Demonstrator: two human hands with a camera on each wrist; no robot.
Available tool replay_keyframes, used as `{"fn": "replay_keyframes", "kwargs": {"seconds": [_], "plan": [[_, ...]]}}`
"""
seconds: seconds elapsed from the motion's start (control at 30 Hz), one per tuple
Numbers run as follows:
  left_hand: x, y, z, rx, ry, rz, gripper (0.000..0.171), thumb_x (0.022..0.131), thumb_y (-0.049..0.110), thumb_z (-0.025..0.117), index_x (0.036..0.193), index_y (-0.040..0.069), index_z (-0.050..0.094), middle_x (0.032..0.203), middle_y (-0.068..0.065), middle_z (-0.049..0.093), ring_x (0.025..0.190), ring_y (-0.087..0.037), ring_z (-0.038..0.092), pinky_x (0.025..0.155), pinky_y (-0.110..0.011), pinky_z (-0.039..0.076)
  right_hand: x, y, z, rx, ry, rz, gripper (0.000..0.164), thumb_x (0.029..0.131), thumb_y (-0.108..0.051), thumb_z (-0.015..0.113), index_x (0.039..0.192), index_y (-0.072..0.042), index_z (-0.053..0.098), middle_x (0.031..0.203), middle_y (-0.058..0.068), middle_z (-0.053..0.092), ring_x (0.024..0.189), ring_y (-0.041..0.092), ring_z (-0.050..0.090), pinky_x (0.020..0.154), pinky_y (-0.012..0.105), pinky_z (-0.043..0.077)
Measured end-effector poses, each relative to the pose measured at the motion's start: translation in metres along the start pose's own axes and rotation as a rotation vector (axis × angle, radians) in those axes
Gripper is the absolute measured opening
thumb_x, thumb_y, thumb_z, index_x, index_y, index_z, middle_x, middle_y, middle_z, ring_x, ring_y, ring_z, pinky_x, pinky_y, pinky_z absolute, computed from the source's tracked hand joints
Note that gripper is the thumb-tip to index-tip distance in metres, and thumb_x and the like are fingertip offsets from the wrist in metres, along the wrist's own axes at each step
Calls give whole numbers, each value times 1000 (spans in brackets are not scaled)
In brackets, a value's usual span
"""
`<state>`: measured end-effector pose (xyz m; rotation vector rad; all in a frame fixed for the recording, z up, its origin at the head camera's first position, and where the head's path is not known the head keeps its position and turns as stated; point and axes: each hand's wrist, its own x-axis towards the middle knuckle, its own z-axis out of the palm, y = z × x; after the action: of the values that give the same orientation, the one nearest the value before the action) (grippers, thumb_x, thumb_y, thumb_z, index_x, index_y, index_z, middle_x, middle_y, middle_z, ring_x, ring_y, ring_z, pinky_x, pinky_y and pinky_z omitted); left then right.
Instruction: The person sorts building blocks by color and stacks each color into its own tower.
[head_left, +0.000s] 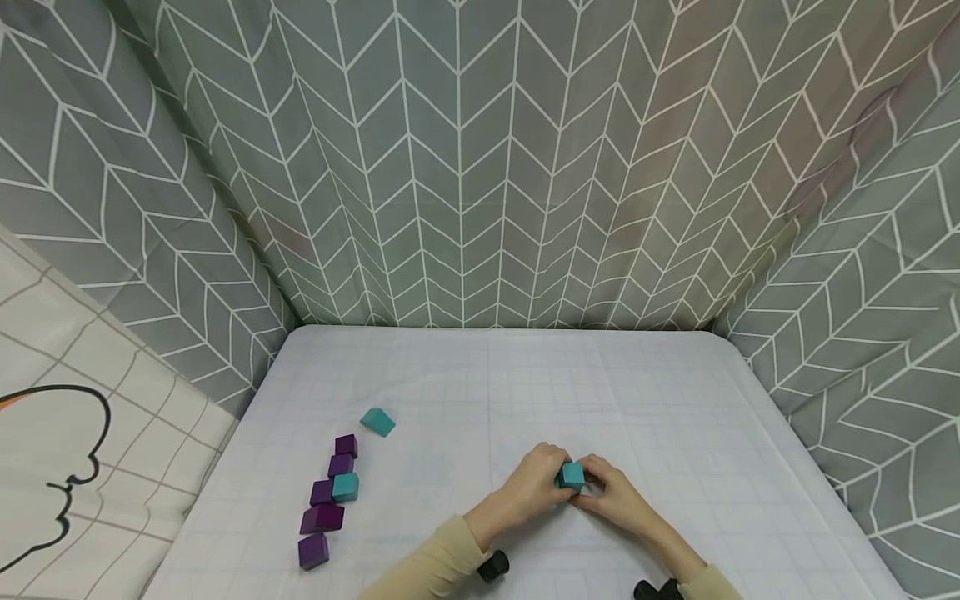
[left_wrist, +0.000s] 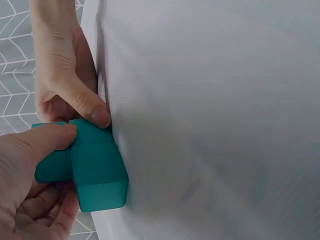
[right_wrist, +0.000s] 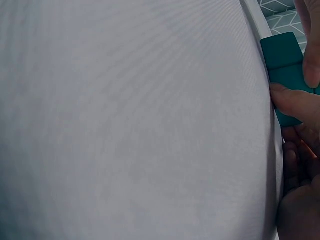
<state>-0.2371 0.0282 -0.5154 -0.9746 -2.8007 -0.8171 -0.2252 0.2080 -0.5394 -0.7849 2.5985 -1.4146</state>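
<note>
Several teal blocks (head_left: pixel 572 476) sit together between my two hands, low over the white tabletop right of the middle. In the left wrist view, a row of teal blocks (left_wrist: pixel 100 165) has another teal block (left_wrist: pixel 54 165) against its side. My left hand (head_left: pixel 536 479) grips the group from the left, its thumb lying across the side block. From the right, my right hand (head_left: pixel 613 497) pinches the same group, its thumb on the end of the row. The right wrist view shows a seam between two teal blocks (right_wrist: pixel 282 50); fingers cover the rest.
At the left of the white table (head_left: pixel 637 392) stands an uneven line of purple blocks (head_left: pixel 313 551), with a teal block (head_left: pixel 346 487) beside it. A slanted teal block (head_left: pixel 378 422) lies behind them. Patterned grey curtains (head_left: pixel 487 167) enclose the table's back and sides.
</note>
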Motion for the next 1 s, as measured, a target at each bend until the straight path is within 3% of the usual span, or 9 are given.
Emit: {"fn": "replay_keyframes", "kwargs": {"seconds": [0.3,1.0], "plan": [[-1,1,0,6,23,9,28,72,25,75,90,9,61,82,6,59,77,-2,49,68,-10,40,0,-24,-6,23,-7,-39,29,75,-13,71,101,-11,59,101,-2,54,94,7,51,84,20,43],[-1,-1,3,18,11,13,30,72,27,75,93,10,60,85,6,59,79,-3,49,69,-10,40,1,-23,-5,11,17,-39,30,72,-9,73,99,-10,60,99,0,55,91,7,51,81,21,44]]}}
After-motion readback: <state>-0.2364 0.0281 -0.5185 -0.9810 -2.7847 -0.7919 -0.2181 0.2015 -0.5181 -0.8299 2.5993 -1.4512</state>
